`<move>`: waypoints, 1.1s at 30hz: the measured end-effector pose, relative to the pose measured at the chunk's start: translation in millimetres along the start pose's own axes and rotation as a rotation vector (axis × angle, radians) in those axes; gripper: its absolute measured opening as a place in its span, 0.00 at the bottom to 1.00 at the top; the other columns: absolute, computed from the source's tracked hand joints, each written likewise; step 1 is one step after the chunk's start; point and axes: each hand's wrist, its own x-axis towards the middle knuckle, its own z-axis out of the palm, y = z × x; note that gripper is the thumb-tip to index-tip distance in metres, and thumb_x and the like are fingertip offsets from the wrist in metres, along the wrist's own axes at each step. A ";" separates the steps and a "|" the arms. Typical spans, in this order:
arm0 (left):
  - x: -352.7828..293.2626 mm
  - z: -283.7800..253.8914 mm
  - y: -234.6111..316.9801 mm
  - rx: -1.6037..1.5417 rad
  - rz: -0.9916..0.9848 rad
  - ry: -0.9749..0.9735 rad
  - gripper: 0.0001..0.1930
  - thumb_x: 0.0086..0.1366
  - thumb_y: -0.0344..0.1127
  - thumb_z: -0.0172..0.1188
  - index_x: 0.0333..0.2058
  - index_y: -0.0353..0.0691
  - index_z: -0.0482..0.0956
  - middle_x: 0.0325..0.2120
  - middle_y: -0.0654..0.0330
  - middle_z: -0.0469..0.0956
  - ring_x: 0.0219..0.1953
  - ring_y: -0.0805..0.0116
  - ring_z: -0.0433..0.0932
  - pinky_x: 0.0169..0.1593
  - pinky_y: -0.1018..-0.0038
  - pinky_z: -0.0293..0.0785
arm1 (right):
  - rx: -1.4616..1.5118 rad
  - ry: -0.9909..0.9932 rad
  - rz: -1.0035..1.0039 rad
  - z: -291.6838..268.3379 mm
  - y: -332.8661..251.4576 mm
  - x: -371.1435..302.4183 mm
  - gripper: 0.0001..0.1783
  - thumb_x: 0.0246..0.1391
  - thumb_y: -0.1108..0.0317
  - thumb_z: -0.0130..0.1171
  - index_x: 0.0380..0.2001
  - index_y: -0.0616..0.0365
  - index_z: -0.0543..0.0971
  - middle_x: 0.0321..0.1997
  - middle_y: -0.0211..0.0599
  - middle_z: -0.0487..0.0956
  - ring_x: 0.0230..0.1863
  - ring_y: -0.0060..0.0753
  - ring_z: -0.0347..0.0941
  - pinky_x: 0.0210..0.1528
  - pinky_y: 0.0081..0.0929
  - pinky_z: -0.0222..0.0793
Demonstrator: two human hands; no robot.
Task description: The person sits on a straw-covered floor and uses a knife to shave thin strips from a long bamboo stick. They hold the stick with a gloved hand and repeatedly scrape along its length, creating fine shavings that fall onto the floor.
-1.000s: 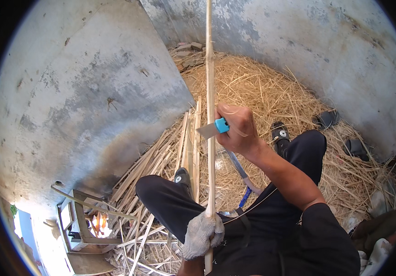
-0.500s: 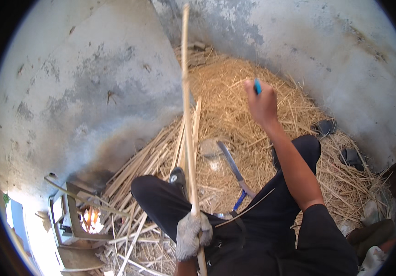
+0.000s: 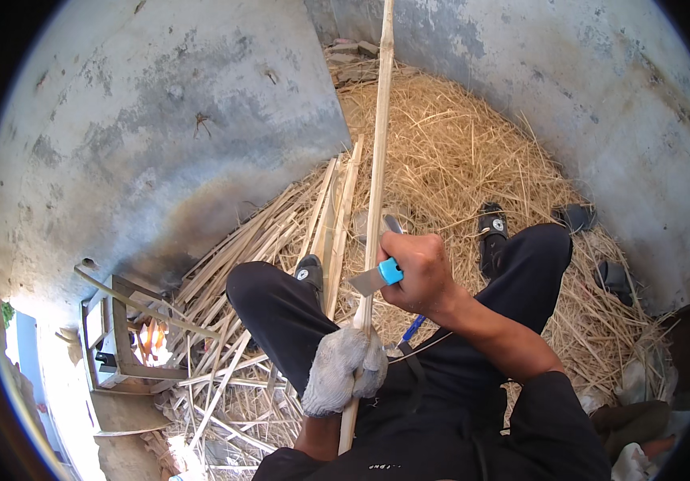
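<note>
My left hand [image 3: 345, 370], in a grey-white knit glove, is closed around a long pale bamboo strip [image 3: 378, 152]. The strip stands nearly upright in view, its lower end by my body. Just above the glove, my bare right hand [image 3: 422, 272] grips a knife by its light-blue handle [image 3: 390, 271]. The short, wide blade [image 3: 367, 281] lies across the strip; whether it cuts in cannot be made out. Beneath, a larger knife with a dark-blue handle [image 3: 414, 328] rests between my legs, its blade mostly hidden by my right hand and the strip.
Straw and shavings [image 3: 449, 152] cover the floor in a heap. Split bamboo strips [image 3: 244, 240] lie at the left, beside a metal frame [image 3: 120, 329] with flames [image 3: 152, 341] in it. Worn concrete walls [image 3: 224, 104] stand around. Black shoes [image 3: 616, 280] lie at the right.
My right hand has come down and toward me from over the straw, bringing the knife onto the strip. The strip's top has swung right, and my left hand has shifted slightly up.
</note>
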 end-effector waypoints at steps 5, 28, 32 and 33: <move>-5.8 -2.1 2.0 0.073 -0.037 0.025 0.20 0.72 0.45 0.51 0.25 0.36 0.70 0.09 0.61 0.65 0.08 0.74 0.60 0.15 0.78 0.58 | -0.409 0.158 0.102 -12.4 54.4 55.6 0.17 0.53 0.66 0.61 0.14 0.55 0.70 0.09 0.34 0.70 0.09 0.31 0.68 0.13 0.32 0.62; -7.2 -8.0 0.0 0.091 -0.134 0.017 0.16 0.71 0.39 0.50 0.25 0.36 0.70 0.13 0.60 0.69 0.11 0.74 0.63 0.17 0.78 0.58 | -0.174 0.409 0.335 -27.5 103.2 60.9 0.20 0.60 0.68 0.54 0.13 0.58 0.70 0.09 0.33 0.66 0.10 0.24 0.64 0.14 0.29 0.54; -1.9 -0.9 1.4 0.104 -0.043 0.030 0.23 0.72 0.48 0.52 0.22 0.36 0.69 0.06 0.63 0.61 0.06 0.75 0.58 0.11 0.78 0.54 | -0.037 0.217 0.056 -18.2 53.2 49.8 0.19 0.59 0.68 0.56 0.14 0.58 0.69 0.08 0.32 0.67 0.09 0.26 0.64 0.13 0.28 0.54; -2.9 -1.6 1.1 0.081 -0.079 0.006 0.21 0.72 0.46 0.52 0.23 0.36 0.70 0.08 0.62 0.63 0.08 0.75 0.59 0.13 0.78 0.55 | -0.078 0.204 0.035 -18.0 48.8 54.1 0.18 0.59 0.68 0.57 0.15 0.58 0.70 0.08 0.33 0.67 0.09 0.27 0.64 0.13 0.29 0.55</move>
